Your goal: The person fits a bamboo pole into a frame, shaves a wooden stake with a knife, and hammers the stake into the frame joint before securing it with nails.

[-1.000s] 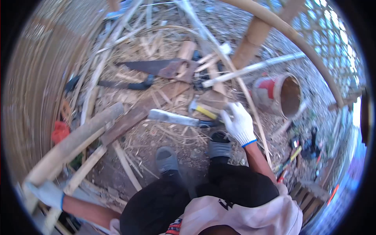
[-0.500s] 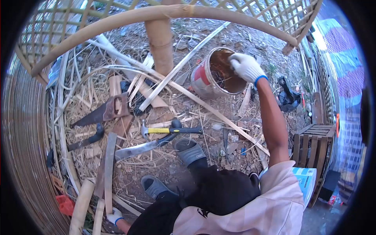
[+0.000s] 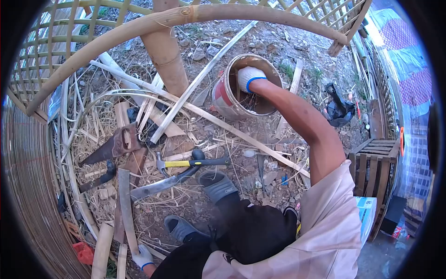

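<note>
My right hand (image 3: 251, 79), in a white glove with a blue cuff, reaches inside a red and white bucket (image 3: 224, 96); its fingers are hidden in there. At the lower left my left hand (image 3: 142, 257), gloved too, is wrapped round the lower end of a long flat blade-like strip (image 3: 126, 209). To the right of that strip lie a large curved knife (image 3: 155, 187) and a hammer (image 3: 181, 163) with a yellow and black handle. A handsaw (image 3: 114, 145) rests farther up on the left.
A curved bamboo rail (image 3: 139, 29) and a thick bamboo post (image 3: 168, 63) stand ahead. Long wooden strips (image 3: 216, 118) cross the ground. A slatted wooden crate (image 3: 371, 172) and black plastic (image 3: 339, 107) are at the right. Sandals (image 3: 216, 186) are on my feet.
My right hand has moved from the bucket's rim area down and left into its inside. My left hand still holds the strip. The whole view has shifted slightly.
</note>
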A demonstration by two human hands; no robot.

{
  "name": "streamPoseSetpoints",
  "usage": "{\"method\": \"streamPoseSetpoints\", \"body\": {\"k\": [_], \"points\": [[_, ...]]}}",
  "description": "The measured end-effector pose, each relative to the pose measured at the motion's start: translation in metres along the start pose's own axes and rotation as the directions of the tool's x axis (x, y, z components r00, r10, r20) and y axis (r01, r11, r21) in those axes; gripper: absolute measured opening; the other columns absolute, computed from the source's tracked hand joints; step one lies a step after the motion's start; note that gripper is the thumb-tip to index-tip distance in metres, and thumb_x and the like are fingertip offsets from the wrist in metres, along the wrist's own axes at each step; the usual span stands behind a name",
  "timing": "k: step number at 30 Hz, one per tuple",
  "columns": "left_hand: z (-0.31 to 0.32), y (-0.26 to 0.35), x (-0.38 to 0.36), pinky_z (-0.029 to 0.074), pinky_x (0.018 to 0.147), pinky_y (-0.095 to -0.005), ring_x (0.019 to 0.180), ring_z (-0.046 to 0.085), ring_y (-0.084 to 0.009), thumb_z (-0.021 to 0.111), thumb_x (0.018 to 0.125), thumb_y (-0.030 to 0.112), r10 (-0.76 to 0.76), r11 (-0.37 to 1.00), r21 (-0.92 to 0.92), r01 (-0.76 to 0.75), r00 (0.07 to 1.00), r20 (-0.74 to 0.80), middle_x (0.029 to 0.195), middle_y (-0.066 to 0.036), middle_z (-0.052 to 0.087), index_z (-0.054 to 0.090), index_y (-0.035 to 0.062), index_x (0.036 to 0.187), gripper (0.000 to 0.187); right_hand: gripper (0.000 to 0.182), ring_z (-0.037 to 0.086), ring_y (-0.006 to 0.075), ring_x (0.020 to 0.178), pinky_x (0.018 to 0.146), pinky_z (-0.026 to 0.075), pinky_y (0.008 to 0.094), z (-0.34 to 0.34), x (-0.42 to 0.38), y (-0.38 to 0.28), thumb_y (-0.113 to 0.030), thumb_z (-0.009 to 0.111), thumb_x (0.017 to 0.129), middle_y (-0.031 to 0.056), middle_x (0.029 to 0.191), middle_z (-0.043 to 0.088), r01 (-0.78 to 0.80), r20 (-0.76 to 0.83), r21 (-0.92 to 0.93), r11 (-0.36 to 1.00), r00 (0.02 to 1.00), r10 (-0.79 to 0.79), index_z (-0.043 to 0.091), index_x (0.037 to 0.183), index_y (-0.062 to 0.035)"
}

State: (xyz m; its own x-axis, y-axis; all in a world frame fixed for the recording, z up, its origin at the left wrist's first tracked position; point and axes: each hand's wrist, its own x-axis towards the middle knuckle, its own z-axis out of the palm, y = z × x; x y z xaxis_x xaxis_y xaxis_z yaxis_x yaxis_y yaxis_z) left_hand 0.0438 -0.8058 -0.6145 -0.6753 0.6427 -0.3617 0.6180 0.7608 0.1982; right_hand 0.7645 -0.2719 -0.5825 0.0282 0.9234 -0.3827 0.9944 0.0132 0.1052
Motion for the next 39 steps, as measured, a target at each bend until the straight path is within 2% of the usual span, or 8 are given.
{"method": "streamPoseSetpoints", "body": {"k": [6, 7, 10, 18, 23, 29, 36, 39], "points": [[0.006, 0.02, 0.004, 0.046, 0.067, -0.0407, 0.078, 0.048, -0.0194, 0.066, 0.097, 0.015, -0.042, 0.997, -0.071, 0.043, 0.999, 0.016, 0.09, -0.006, 0.055, 0.059, -0.0049, 0.117, 0.029, 0.03, 0.077, 0.0367, 0.108, 0.09, 0.062, 0.0487, 0.014, 0.004, -0.009, -0.019, 0.062, 0.093, 0.0202, 0.118, 0.078, -0.101, -0.038, 0.143, 0.985, 0.993, 0.108, 0.082, 0.112, -0.0066], [0.014, 0.0, 0.016, 0.044, 0.066, -0.039, 0.079, 0.048, -0.0193, 0.062, 0.101, 0.022, -0.109, 0.893, -0.431, 0.131, 0.991, 0.075, 0.088, -0.004, 0.05, 0.059, 0.0017, 0.119, 0.027, 0.031, 0.076, 0.0374, 0.11, 0.092, 0.062, 0.0486, 0.008, -0.002, -0.013, -0.019, 0.063, 0.093, 0.0208, 0.12, 0.078, -0.114, -0.036, 0.152, 0.982, 0.992, 0.121, 0.082, 0.113, -0.006], [0.013, 0.013, 0.019, 0.042, 0.066, -0.0364, 0.082, 0.049, -0.0196, 0.053, 0.108, 0.037, -0.386, -0.036, -0.883, 0.467, 0.809, 0.443, 0.085, 0.0, 0.044, 0.058, 0.0141, 0.122, 0.028, 0.033, 0.076, 0.0386, 0.111, 0.094, 0.061, 0.0483, 0.004, -0.005, -0.006, -0.021, 0.062, 0.093, 0.0213, 0.121, 0.077, -0.146, 0.044, 0.204, 0.968, 0.989, 0.14, 0.081, 0.115, -0.0056], [0.008, -0.001, 0.031, 0.048, 0.06, -0.0367, 0.072, 0.057, -0.0193, 0.047, 0.11, 0.029, -0.3, 0.232, -0.836, 0.498, 0.854, 0.426, 0.083, -0.001, 0.051, 0.039, 0.0199, 0.155, 0.046, 0.036, 0.074, 0.0374, 0.116, 0.099, 0.059, 0.0476, 0.011, -0.001, -0.005, -0.022, 0.064, 0.091, 0.0212, 0.128, 0.075, -0.132, 0.148, 0.168, 0.977, 0.983, 0.107, 0.08, 0.12, -0.0053], [-0.005, -0.055, 0.063, 0.047, 0.108, -0.046, 0.141, 0.049, -0.027, 0.049, 0.109, 0.053, -0.323, 0.613, -0.666, 0.426, 0.904, 0.282, 0.164, -0.014, 0.039, 0.028, 0.0168, 0.169, 0.073, 0.033, 0.077, 0.0389, 0.101, 0.088, 0.061, 0.0481, -0.034, -0.027, -0.004, -0.023, 0.067, 0.085, 0.023, 0.11, 0.078, -0.041, 0.131, 0.282, 0.959, 0.991, 0.004, 0.082, 0.107, -0.0033], [-0.046, 0.031, 0.047, 0.05, 0.089, -0.0396, 0.119, 0.058, -0.0203, 0.053, 0.111, 0.038, -0.475, 0.597, -0.638, 0.485, 0.856, 0.207, 0.138, -0.011, 0.057, 0.044, 0.0114, 0.158, 0.054, 0.025, 0.077, 0.0408, 0.081, 0.078, 0.061, 0.0488, -0.018, -0.012, 0.029, -0.023, 0.068, 0.079, 0.0252, 0.087, 0.076, 0.225, -0.004, 0.053, 0.973, 0.974, -0.225, 0.082, 0.083, -0.002], [-0.089, 0.084, 0.057, 0.05, 0.075, -0.0279, 0.087, 0.059, -0.0123, 0.061, 0.107, 0.025, 0.32, 0.942, -0.133, -0.307, 0.942, 0.095, 0.109, -0.008, 0.067, 0.061, -0.0043, 0.136, 0.041, 0.03, 0.076, 0.0422, 0.106, 0.092, 0.061, 0.0482, -0.024, -0.014, 0.012, -0.019, 0.069, 0.086, 0.0267, 0.114, 0.076, 0.015, 0.03, 0.14, 0.99, 0.999, -0.019, 0.082, 0.108, -0.0021], [-0.111, 0.143, 0.053, 0.051, 0.095, -0.0346, 0.107, 0.063, -0.0203, 0.061, 0.104, 0.02, 0.181, 0.982, -0.114, -0.151, 0.926, 0.331, 0.124, -0.015, 0.069, 0.059, -0.0088, 0.139, 0.045, 0.029, 0.076, 0.0416, 0.106, 0.093, 0.061, 0.0489, -0.016, -0.011, 0.007, -0.017, 0.068, 0.087, 0.0265, 0.113, 0.076, 0.037, 0.037, 0.117, 0.992, 0.998, -0.041, 0.082, 0.108, -0.0024]]}}
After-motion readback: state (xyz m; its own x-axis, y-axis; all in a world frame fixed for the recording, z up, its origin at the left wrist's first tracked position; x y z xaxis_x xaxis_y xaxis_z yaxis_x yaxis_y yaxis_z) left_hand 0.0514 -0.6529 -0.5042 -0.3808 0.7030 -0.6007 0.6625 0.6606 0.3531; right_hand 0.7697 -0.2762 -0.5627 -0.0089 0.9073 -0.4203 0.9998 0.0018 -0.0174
